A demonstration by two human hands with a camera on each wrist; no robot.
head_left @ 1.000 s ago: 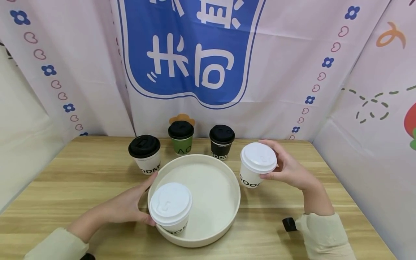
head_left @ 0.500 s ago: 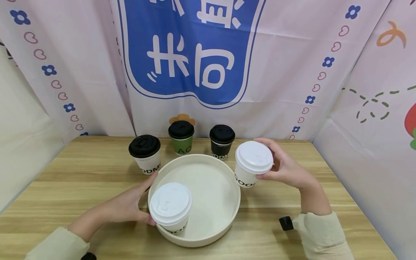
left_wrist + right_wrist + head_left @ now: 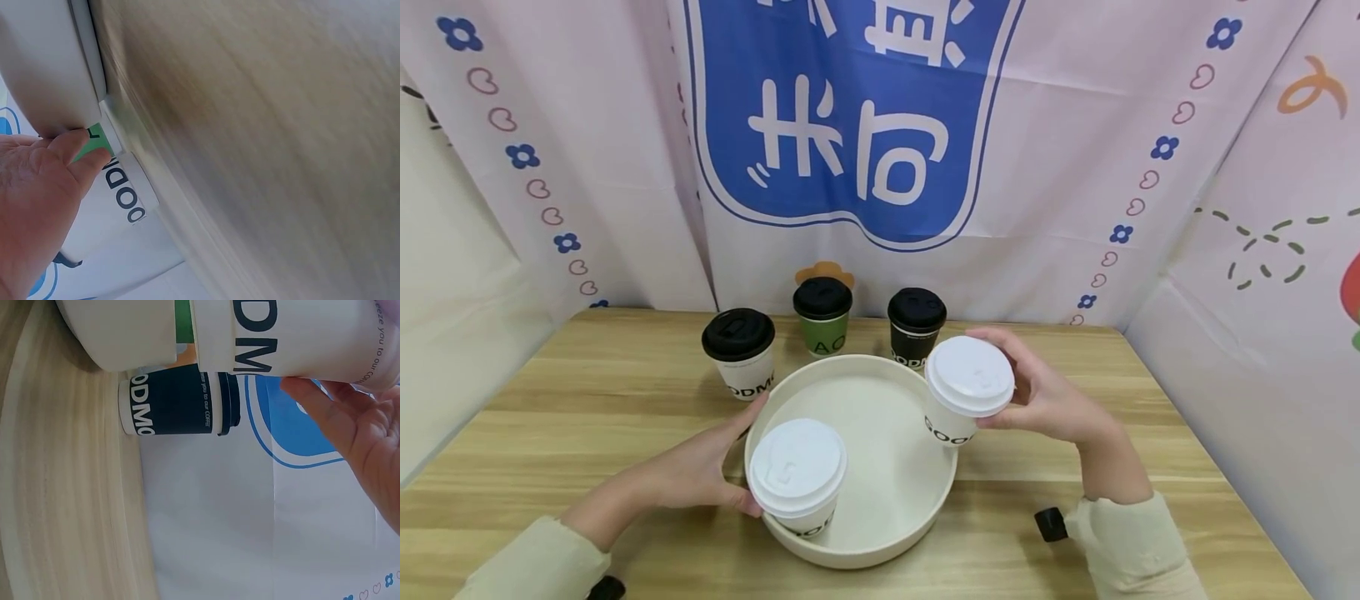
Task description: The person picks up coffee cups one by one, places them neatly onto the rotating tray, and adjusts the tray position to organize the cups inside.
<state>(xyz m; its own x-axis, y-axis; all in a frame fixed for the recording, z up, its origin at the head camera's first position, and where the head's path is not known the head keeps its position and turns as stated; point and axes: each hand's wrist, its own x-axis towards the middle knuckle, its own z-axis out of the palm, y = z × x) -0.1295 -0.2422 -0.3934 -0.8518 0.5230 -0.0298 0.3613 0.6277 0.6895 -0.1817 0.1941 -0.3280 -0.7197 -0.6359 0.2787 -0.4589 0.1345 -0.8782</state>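
A round cream tray [image 3: 887, 500] stands on the wooden table. Inside it on the left is a paper coffee cup with a white lid [image 3: 797, 467]. My left hand [image 3: 700, 467] rests against the tray's left side, thumb and fingers spread along the outer wall; the left wrist view shows the fingertips [image 3: 90, 159] touching that wall. My right hand [image 3: 1045, 392] holds a second white-lidded paper cup [image 3: 967, 379] over the tray's right rim, tilted slightly. In the right wrist view this lettered cup [image 3: 312, 337] is above the table surface, beside the tray wall [image 3: 125, 331].
Behind the tray are three black-lidded cups: a white one [image 3: 748, 375] at left, a green one [image 3: 825, 333] in the middle and a black one [image 3: 913, 343] at right. A printed cloth [image 3: 1037, 167] hangs at the table's back edge.
My right hand has carried the white-lidded cup leftward, from beside the tray to over its right rim. The left hand, tray and other cups keep their places; the head view shifts slightly.
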